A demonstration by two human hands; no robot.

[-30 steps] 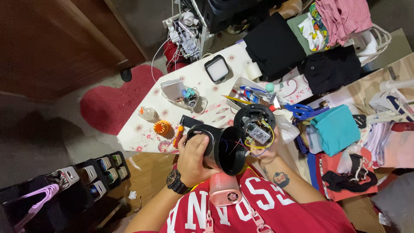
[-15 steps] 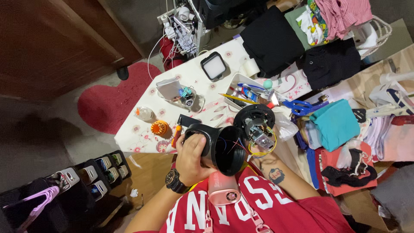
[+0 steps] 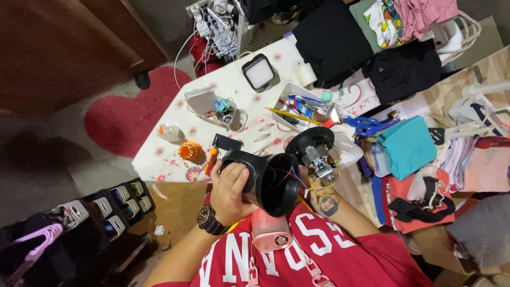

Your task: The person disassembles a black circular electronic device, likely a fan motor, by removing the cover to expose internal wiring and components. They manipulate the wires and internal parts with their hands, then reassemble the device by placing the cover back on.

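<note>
The left hand (image 3: 229,186) is wrapped around a big round shell (image 3: 263,180), and the motor part (image 3: 317,154) sits just to its right, joined to it by thin wires (image 3: 289,178). Behind them is the table (image 3: 239,87), with a tray of pens (image 3: 297,106) on it and a small square lamp (image 3: 258,72) behind the tray. Scissors (image 3: 366,125) lie to the right of the tray, next to a folded cloth (image 3: 409,146).

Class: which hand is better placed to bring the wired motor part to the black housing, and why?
Probably the right hand: it holds the motor part beside the open mouth of the black housing, which the left hand grips.
</note>
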